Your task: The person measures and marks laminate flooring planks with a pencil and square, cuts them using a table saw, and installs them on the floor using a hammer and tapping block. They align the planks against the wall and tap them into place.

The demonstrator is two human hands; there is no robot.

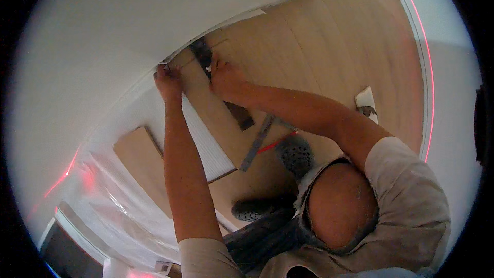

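My left hand (pixel 169 81) is at the foot of the wall, its fingers curled at the end of a light wood floorboard (pixel 210 118). Whatever is between them is too small to tell. My right hand (pixel 227 78) is closed, pinching something I cannot make out. It rests over a dark flat strip (pixel 240 115) that lies slantwise across the boards and runs from the wall to below my wrist. Thin lines show on the wood between my hands. A grey metal square (pixel 256 144) lies on the floor near my knee, beside a red strip (pixel 278 143).
The wall (pixel 103 46) curves along the left and far side. White ribbed underlay (pixel 208 136), a loose board (pixel 141 157) and clear plastic film (pixel 121 201) lie to the left. A small white-and-dark piece (pixel 366 104) sits at right. Red laser lines mark both walls.
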